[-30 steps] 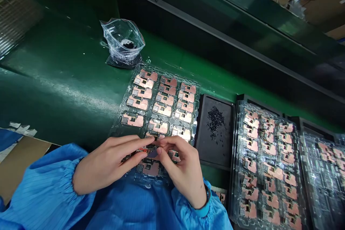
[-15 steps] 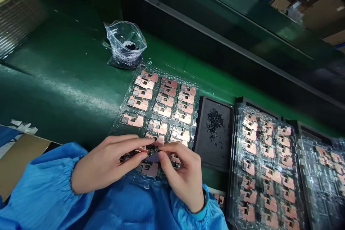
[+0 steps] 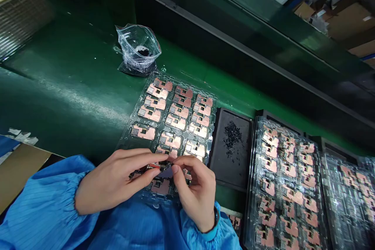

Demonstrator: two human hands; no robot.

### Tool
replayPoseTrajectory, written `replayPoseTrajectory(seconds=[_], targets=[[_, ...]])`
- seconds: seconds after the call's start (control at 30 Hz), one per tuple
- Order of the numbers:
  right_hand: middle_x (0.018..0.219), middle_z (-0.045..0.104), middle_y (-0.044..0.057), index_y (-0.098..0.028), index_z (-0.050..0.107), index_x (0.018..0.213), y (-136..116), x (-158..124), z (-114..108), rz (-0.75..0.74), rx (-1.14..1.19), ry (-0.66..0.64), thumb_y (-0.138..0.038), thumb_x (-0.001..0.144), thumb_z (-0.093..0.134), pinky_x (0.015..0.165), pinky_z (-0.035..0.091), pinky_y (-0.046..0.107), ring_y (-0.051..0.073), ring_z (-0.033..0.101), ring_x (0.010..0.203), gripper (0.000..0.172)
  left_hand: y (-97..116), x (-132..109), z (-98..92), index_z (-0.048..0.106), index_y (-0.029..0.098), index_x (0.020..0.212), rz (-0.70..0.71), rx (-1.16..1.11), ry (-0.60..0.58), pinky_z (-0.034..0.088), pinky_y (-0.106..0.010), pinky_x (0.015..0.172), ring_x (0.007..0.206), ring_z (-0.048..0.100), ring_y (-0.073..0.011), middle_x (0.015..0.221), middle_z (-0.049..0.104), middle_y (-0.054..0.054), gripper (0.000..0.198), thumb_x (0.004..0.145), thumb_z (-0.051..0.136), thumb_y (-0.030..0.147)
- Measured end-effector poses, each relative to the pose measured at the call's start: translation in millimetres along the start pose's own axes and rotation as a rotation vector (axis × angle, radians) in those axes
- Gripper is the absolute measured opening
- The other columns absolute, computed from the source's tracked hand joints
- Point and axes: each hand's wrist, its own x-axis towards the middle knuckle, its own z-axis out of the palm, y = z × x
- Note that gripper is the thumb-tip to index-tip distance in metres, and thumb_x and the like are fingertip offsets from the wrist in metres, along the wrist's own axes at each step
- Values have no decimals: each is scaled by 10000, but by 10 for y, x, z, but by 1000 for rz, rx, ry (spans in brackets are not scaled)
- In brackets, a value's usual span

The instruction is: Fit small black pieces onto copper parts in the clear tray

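At the far left, a blue smock sleeve (image 3: 43, 203) is seen resting by the green bench (image 3: 64, 90). A small copper-edged piece (image 3: 156, 166) is being pinched at centre, gripped between the closed thumb and fingers of the left hand (image 3: 114, 181). The same piece is being worked by the right hand (image 3: 196, 197), curled inward with its fingertips (image 3: 175, 168) closed on it. Both hands are held over a clear blister tray (image 3: 182, 83) of copper-clad boards. Further right, tiny black pieces (image 3: 232, 138) are heaped on a black mat (image 3: 231, 174), and more loaded trays (image 3: 285, 187) are lined up.
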Motion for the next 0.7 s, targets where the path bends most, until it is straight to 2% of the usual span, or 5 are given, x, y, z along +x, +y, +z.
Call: replayPoseTrajectory(seconds=[0.17,0.33,0.53,0.7], targets=[[853,682,17,-224,661,950,7,-42,76,90,118,34,-228,989,617,733,542,259,150,659,773,59,11,0,24,670,368,1343,-18,-52,17,541,-121,569,776,698,-100,1059,743,14,332,1035,549,339],[899,661,27,-231,611,978,5,-85,207,116,265,85,-283,1032,557,753,544,252,155,654,839,92,36,-7,73,709,352,1264,-20,-107,57,556,-122,622,823,701,-101,1059,734,19,275,1024,582,310],[936,649,37,-230,578,989,7,-88,232,166,294,43,-342,1053,511,775,540,270,166,642,861,146,15,-37,96,711,317,1208,26,-45,58,550,-181,647,776,698,-111,1026,727,8,223,1037,569,312],[901,617,33,-229,569,961,5,-107,197,182,287,9,-377,1057,497,752,514,272,162,586,799,191,22,-54,89,684,352,1285,47,2,48,542,-191,663,744,683,-97,1073,725,18,278,1045,550,313]])
